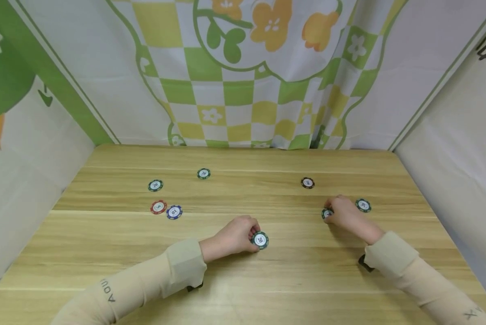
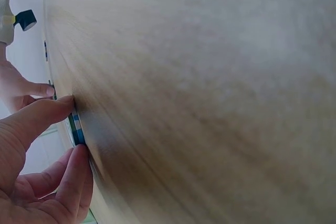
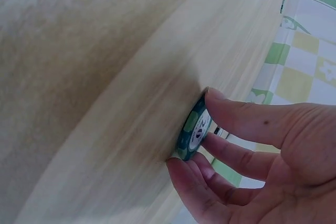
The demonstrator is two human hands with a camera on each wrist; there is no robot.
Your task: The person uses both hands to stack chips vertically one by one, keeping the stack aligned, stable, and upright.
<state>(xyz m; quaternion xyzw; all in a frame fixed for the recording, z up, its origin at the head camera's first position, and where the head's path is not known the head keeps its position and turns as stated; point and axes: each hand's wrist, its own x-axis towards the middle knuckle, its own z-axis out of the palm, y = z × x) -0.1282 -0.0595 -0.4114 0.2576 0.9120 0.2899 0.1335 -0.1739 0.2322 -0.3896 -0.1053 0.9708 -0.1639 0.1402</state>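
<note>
Near the middle of the table, my left hand (image 1: pixel 236 237) pinches a green-edged poker chip (image 1: pixel 260 240) marked 20 by its rim. The left wrist view shows this chip (image 2: pixel 77 127) edge-on between thumb and fingers, low at the wood. Farther right, my right hand (image 1: pixel 346 216) grips another green poker chip (image 1: pixel 327 214), partly covered by the fingers. In the right wrist view that chip (image 3: pixel 194 129) is tilted, with thumb and fingertips on its rim. A third green chip (image 1: pixel 363 205) lies just right of the right hand.
On the wooden table (image 1: pixel 243 289) lie a black chip (image 1: pixel 307 183) marked 100, two green 20 chips, one at left (image 1: pixel 155 185) and one farther back (image 1: pixel 203 174), and a red 5 chip (image 1: pixel 158 207) beside a blue 10 chip (image 1: pixel 174 212). A patterned curtain (image 1: pixel 243 90) hangs behind the back edge.
</note>
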